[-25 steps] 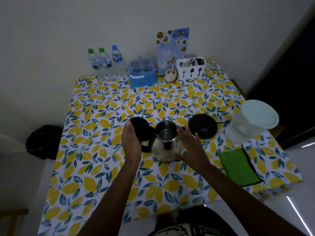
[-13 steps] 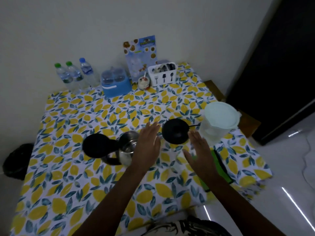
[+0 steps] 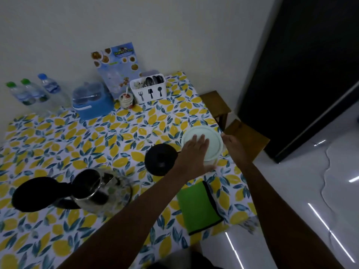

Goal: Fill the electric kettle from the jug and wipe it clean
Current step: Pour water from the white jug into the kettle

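Head view, only one. Kettle sits on the table at lower left, off its black base, upright, long axis vertical. Its black lid is flipped back to the left, so the mouth faces up and is open for pouring. Spout direction is hard to tell in the dim light.

Jug stands upright near the table's right edge, just right of the base, white lid still on. Left hand lies flat over the jug lid, fingers spread and extended, palm down, touching it; not curled round anything. Probably there to steady the jug or get the lid off. Right hand is at the jug's right side, open, fingers loosely extended; contact with the jug wall cannot be told. Probably going for a side grip so both hands can lift.

Green cloth lies folded flat near the front edge, just below the jug, within reach for the wipe step. Nothing has been poured yet, judging by the closed jug.
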